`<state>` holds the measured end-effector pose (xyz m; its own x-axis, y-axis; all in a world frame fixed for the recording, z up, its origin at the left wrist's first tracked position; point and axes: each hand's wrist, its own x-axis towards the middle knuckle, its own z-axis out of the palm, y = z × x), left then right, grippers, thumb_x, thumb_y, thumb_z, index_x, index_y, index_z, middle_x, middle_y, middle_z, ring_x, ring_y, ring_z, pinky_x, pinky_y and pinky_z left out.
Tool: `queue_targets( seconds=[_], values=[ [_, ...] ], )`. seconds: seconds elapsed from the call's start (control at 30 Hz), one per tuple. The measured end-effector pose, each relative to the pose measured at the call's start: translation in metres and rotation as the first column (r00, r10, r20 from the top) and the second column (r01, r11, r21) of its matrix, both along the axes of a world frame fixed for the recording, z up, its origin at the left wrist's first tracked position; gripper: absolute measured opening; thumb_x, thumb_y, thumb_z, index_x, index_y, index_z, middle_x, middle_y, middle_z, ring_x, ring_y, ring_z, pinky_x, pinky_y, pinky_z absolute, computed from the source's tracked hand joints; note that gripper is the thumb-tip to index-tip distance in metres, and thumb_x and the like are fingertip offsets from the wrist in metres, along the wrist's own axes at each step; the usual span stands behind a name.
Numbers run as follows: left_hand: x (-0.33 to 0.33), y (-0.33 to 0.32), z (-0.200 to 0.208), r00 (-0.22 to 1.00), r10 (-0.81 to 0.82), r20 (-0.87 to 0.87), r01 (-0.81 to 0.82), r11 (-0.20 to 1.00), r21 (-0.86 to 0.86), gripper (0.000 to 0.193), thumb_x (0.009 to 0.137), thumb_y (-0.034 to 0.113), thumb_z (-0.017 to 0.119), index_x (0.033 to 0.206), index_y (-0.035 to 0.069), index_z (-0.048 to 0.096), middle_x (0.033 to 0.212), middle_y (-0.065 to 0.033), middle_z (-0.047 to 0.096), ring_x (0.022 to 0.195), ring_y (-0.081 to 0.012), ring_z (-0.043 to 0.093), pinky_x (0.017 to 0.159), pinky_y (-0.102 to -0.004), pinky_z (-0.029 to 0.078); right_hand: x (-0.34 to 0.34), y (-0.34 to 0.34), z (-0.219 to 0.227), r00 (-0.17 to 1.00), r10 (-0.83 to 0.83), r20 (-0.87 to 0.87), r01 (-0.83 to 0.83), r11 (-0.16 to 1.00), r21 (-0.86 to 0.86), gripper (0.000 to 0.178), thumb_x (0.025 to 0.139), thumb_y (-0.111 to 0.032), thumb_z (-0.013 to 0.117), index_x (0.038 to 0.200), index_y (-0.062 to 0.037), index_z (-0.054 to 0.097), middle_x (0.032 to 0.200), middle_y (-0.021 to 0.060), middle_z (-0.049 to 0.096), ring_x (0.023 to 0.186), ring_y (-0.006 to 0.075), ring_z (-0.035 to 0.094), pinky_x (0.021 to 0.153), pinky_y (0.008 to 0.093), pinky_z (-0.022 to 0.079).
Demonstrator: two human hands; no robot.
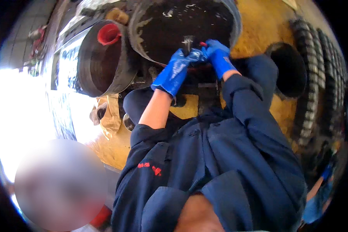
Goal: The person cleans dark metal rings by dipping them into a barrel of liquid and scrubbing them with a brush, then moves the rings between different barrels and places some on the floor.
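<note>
Evidently, both your hands are at close work over the near edge of the large round tub (239, 23), which stands far and central in front of you. Your left hand (185, 59), in a long blue glove, has its fingers curled, seemingly gripping a small dark part with a bright tip (188, 40). That part is at the tub's near side, pointing away from you over the dark contents.

Your right hand (216, 49), gloved the same way, sits just to the right with its fingers bent beside a small red piece (202, 44); you may be pinching it, but I cannot tell, as the detail is too blurred.

The step in hand looks like two-handed handling of the small part, the left hand steadying and the right working beside it. As I judge it, the next move calls for a secure left grip and small, controlled right-hand motions, because smooth gloves could let the part slip into the tub.

To your left is a dark bucket (85, 67) with a red cup (108, 34) at its far rim; to your right stands a black container (286, 71).
</note>
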<state>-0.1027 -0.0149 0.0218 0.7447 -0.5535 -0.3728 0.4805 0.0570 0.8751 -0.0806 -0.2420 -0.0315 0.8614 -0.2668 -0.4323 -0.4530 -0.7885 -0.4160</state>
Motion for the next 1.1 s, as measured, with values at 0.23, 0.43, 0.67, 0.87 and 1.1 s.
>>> queue_targets(
  seconds=[0.23, 0.43, 0.67, 0.87, 1.1],
  values=[
    [0.001, -0.019, -0.005, 0.997, -0.054, -0.052, 0.058, 0.995, 0.075, 0.023, 0.092, 0.010, 0.076, 0.112, -0.001, 0.071, 0.106, -0.0123, 0.074, 0.101, -0.0233, 0.070, 0.092, -0.0391, 0.057, -0.013, -0.003, 0.019, 1.000, -0.021, 0.003, 0.021, 0.999, -0.029, 0.035, 0.093, -0.035, 0.061, 0.123, -0.0247, 0.074, 0.129, 0.0087, 0.071, 0.118, 0.0339, 0.068, 0.098, 0.0493, 0.055],
    [0.003, -0.029, -0.011, 0.995, -0.070, -0.076, 0.078, 0.991, 0.108, 0.023, 0.093, 0.010, 0.075, 0.113, -0.001, 0.071, 0.107, -0.0134, 0.074, 0.103, -0.0248, 0.070, 0.094, -0.0408, 0.058, -0.014, -0.003, 0.017, 1.000, -0.010, -0.026, 0.010, 1.000, -0.001, 0.035, 0.092, -0.033, 0.062, 0.124, -0.0247, 0.074, 0.131, 0.0087, 0.070, 0.120, 0.0330, 0.067, 0.098, 0.0482, 0.056],
    [0.023, -0.041, -0.009, 0.996, 0.018, -0.091, -0.005, 0.989, 0.148, 0.024, 0.094, 0.009, 0.074, 0.115, -0.001, 0.071, 0.109, -0.0148, 0.075, 0.105, -0.0266, 0.071, 0.096, -0.0428, 0.058, -0.016, -0.007, 0.016, 1.000, 0.016, 0.025, -0.017, 1.000, 0.015, 0.035, 0.092, -0.029, 0.061, 0.124, -0.0228, 0.074, 0.131, 0.0086, 0.069, 0.122, 0.0330, 0.066, 0.098, 0.0473, 0.056],
    [0.079, -0.035, 0.031, 0.963, 0.189, -0.193, -0.176, 0.981, 0.083, 0.027, 0.098, 0.011, 0.068, 0.121, -0.002, 0.068, 0.117, -0.0223, 0.072, 0.112, -0.0365, 0.070, 0.101, -0.0542, 0.057, -0.022, -0.010, 0.003, 0.993, 0.001, 0.121, 0.002, 1.000, -0.025, 0.029, 0.094, -0.034, 0.064, 0.117, -0.0180, 0.074, 0.117, 0.0104, 0.073, 0.110, 0.0341, 0.070, 0.090, 0.0468, 0.058],
    [0.147, 0.001, 0.112, 0.879, -0.155, -0.452, -0.052, 0.909, -0.414, 0.050, 0.107, 0.044, 0.044, 0.136, 0.006, 0.059, 0.137, -0.0186, 0.064, 0.126, -0.0428, 0.058, 0.111, -0.0619, 0.042, -0.024, -0.003, 0.016, 0.993, -0.035, 0.110, 0.039, 0.999, -0.035, 0.028, 0.093, -0.033, 0.069, 0.116, -0.0177, 0.073, 0.118, 0.0078, 0.072, 0.109, 0.0298, 0.070, 0.090, 0.0443, 0.058]
  ],
)
